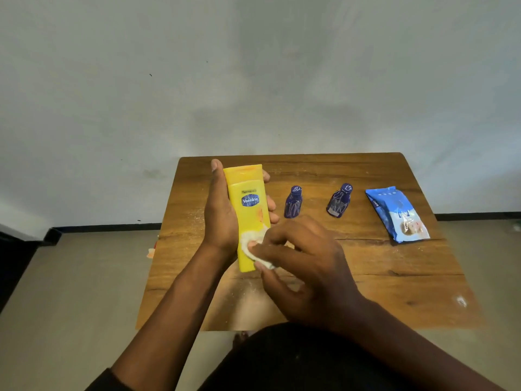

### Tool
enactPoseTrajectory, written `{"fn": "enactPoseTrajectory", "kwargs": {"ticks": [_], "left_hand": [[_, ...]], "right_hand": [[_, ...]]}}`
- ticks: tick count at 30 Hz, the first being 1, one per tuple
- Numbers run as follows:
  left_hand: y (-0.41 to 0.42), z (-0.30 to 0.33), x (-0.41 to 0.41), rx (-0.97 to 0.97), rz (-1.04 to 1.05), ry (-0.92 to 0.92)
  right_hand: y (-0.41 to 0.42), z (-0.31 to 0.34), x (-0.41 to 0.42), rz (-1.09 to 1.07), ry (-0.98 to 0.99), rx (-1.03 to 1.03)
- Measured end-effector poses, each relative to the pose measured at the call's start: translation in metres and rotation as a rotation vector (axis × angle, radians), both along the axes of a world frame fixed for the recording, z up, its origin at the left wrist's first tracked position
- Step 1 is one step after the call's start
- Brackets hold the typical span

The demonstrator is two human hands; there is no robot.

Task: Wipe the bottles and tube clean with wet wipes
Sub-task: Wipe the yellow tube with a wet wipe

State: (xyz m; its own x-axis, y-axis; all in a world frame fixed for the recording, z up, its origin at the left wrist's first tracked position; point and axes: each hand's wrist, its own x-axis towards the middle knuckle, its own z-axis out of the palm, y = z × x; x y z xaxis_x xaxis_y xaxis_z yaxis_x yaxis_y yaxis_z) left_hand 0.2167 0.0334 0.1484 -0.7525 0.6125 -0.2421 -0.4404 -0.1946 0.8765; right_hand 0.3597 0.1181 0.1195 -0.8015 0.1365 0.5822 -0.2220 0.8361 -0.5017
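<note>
Right hand [303, 266] pinches a white wet wipe [253, 244] against the yellow tube's [249, 215] lower end. Left hand [222, 213] clasps that tube above the wooden table [394, 277]. At 2 o'clock stand two blue bottles [293, 202] [339, 200], then the wipes pack [396, 214].
</note>
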Motion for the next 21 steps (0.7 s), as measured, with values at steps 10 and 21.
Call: {"fn": "enactPoseTrajectory", "kwargs": {"ticks": [10,21], "left_hand": [[0.009,-0.003,0.008,-0.026,0.137,-0.029],[0.004,-0.012,0.008,-0.043,0.137,-0.091]], "right_hand": [[0.020,0.016,-0.037,-0.192,0.070,-0.076],[0.013,0.002,-0.036,-0.172,-0.043,-0.186]]}}
